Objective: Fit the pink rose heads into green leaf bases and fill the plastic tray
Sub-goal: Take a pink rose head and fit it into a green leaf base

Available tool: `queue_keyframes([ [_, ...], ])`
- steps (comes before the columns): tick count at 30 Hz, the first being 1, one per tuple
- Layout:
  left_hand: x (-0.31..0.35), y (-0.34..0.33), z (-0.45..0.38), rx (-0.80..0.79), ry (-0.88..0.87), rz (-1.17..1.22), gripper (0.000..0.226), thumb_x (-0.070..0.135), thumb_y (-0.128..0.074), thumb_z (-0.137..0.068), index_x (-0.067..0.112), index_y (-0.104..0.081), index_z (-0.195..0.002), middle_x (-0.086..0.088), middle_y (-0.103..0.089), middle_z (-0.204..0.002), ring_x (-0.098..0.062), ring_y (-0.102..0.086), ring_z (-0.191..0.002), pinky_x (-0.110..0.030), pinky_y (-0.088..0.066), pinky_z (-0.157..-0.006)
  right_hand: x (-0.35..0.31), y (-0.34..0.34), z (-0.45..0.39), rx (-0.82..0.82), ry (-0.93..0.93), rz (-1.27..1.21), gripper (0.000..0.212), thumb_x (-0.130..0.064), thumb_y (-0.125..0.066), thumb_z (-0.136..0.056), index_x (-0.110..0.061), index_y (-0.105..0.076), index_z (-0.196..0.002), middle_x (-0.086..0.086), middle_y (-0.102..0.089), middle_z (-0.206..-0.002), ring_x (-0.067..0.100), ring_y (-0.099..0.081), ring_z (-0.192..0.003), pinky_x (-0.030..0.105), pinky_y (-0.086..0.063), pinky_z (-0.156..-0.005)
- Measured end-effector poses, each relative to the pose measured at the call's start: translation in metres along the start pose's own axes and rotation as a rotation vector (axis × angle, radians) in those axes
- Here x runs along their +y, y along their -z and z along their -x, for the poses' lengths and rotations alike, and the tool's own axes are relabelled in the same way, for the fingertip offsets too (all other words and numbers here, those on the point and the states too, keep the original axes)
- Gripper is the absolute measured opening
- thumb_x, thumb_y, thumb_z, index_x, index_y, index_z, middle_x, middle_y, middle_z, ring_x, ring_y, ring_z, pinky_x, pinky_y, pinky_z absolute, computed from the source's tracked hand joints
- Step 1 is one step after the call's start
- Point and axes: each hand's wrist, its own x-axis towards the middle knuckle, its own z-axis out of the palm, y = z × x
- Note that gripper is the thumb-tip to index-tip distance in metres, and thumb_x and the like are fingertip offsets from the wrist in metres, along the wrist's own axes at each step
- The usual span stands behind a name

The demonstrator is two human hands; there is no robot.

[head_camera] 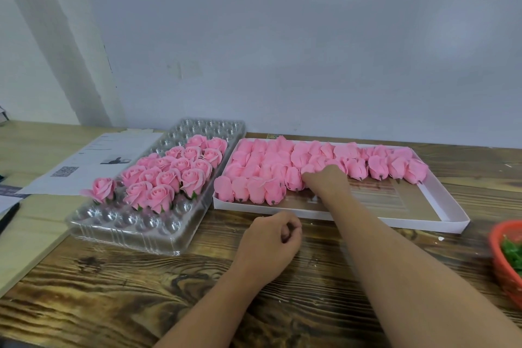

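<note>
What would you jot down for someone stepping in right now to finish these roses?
Right hand reaches into the white box, fingers on a loose rose head; whether it grips is hidden.
Left hand rests curled on the table, holding nothing visible.
Done: roughly half the plastic tray holds fitted roses.
Left: near and far cups stand empty; leaf bases wait in the red basket at right.

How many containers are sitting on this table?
3: a clear plastic tray at left with finished roses, a white box in the middle with loose rose heads, a red basket cut off at the right edge. Others may lie out of view.
</note>
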Motion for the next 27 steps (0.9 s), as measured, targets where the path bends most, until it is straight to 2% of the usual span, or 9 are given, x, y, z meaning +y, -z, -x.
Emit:
queue_keyframes([
  [4, 0.0, 0.0, 0.0, 0.006, 0.009, 0.004, 0.008, 0.029, -0.064, -0.096, 0.037, -0.066, -0.094, 0.009, -0.063, -0.069, -0.003, -0.061, -0.073, -0.011, -0.04, -0.062, 0.0, 0.004, 0.002, -0.006, -0.009, 0.0, 0.016, -0.024, -0.059, -0.082, -0.013, -0.05, -0.075, 0.005, -0.056, -0.075, 0.018, -0.052, -0.067, 0.029, -0.04, -0.06],
  [9, -0.001, -0.001, -0.001, 0.012, 0.016, 0.008, 0.01, 0.028, -0.064, -0.096, 0.038, -0.065, -0.092, 0.011, -0.063, -0.067, -0.003, -0.061, -0.074, -0.009, -0.038, -0.062, 0.004, 0.015, 0.003, -0.046, -0.038, -0.017, 0.015, -0.025, -0.06, -0.081, -0.012, -0.052, -0.08, 0.007, -0.059, -0.079, 0.021, -0.056, -0.068, 0.028, -0.043, -0.058],
  [12, -0.002, 0.0, -0.001, 0.018, 0.013, 0.024, 0.011, 0.026, -0.065, -0.096, 0.036, -0.067, -0.091, 0.011, -0.063, -0.067, -0.004, -0.061, -0.071, -0.011, -0.041, -0.064, 0.006, 0.023, 0.006, -0.056, -0.021, -0.058, 0.017, -0.024, -0.062, -0.085, -0.01, -0.054, -0.079, 0.011, -0.062, -0.08, 0.025, -0.06, -0.073, 0.038, -0.055, -0.072],
  [14, -0.002, 0.001, -0.001, 0.03, 0.011, 0.041, 0.013, 0.024, -0.066, -0.095, 0.035, -0.067, -0.088, 0.011, -0.062, -0.065, -0.005, -0.061, -0.069, -0.013, -0.043, -0.064, 0.008, 0.031, 0.013, -0.094, -0.046, -0.172, 0.014, -0.019, -0.063, -0.086, -0.007, -0.055, -0.083, 0.014, -0.062, -0.081, 0.026, -0.061, -0.074, 0.042, -0.057, -0.081],
  [17, -0.002, 0.001, -0.001, 0.049, 0.034, 0.081, 0.011, 0.023, -0.067, -0.095, 0.03, -0.071, -0.087, 0.008, -0.065, -0.067, -0.007, -0.062, -0.067, -0.018, -0.049, -0.064, 0.012, 0.049, 0.032, -0.174, -0.031, -0.286, 0.008, -0.012, -0.062, -0.087, -0.005, -0.06, -0.087, 0.015, -0.063, -0.076, 0.024, -0.062, -0.069, 0.038, -0.059, -0.077],
  [20, 0.004, 0.005, -0.001, 0.13, 0.089, 0.226, 0.014, 0.026, -0.066, -0.096, 0.03, -0.073, -0.085, 0.01, -0.069, -0.074, -0.002, -0.063, -0.07, -0.014, -0.047, -0.066, 0.019, 0.063, 0.059, -0.234, 0.04, -0.384, 0.023, -0.015, -0.066, -0.088, 0.008, -0.07, -0.087, 0.011, -0.066, -0.073, 0.019, -0.063, -0.071, 0.042, -0.059, -0.088],
  [22, 0.017, 0.011, -0.003, 0.078, 0.149, 0.346, 0.016, 0.04, -0.063, -0.098, 0.036, -0.075, -0.088, 0.015, -0.073, -0.084, 0.0, -0.067, -0.079, -0.014, -0.05, -0.07, 0.024, 0.07, 0.079, -0.265, 0.104, -0.457, 0.026, -0.02, -0.067, -0.092, 0.005, -0.073, -0.09, 0.007, -0.068, -0.075, 0.017, -0.063, -0.074, 0.04, -0.058, -0.091],
  [25, 0.044, 0.014, -0.005, -0.107, 0.215, 0.559, 0.013, 0.06, -0.057, -0.093, 0.059, -0.07, -0.093, 0.024, -0.072, -0.098, 0.006, -0.066, -0.091, -0.014, -0.054, -0.071, 0.032, 0.076, 0.105, -0.33, 0.171, -0.584, 0.026, -0.021, -0.065, -0.094, 0.004, -0.073, -0.091, 0.009, -0.069, -0.078, 0.018, -0.063, -0.077, 0.038, -0.056, -0.091],
  [27, 0.058, 0.011, -0.008, -0.206, 0.231, 0.677, 0.021, 0.063, -0.055, -0.092, 0.052, -0.068, -0.104, 0.023, -0.073, -0.105, 0.007, -0.066, -0.101, -0.02, -0.057, -0.082, 0.036, 0.078, 0.119, -0.385, 0.177, -0.663, 0.027, -0.022, -0.064, -0.095, 0.004, -0.073, -0.093, 0.012, -0.07, -0.082, 0.019, -0.063, -0.08, 0.034, -0.055, -0.088],
])
